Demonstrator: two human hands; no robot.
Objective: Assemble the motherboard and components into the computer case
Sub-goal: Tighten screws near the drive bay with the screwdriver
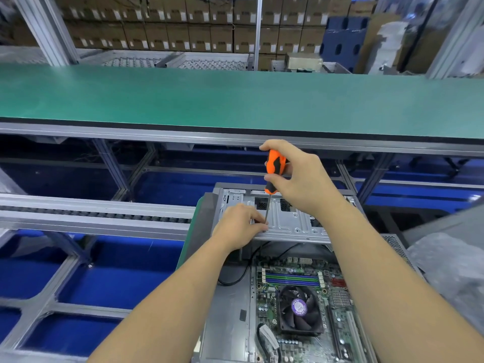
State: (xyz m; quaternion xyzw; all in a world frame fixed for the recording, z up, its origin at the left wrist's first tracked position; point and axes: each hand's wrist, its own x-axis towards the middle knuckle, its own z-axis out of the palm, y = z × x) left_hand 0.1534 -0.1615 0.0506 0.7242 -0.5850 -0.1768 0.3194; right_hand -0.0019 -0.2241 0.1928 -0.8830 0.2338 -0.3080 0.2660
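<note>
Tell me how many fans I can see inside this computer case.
1. The fan, black with a purple label at its hub, sits on the motherboard in the near part of the case. The arms and the metal bracket may hide others.

Two bare forearms reach in from the lower edge; no sleeves, gloves, watch or rings show on them; the left hand (239, 222) and right hand (301, 179) are uncovered, with short, unpainted fingernails.
</note>
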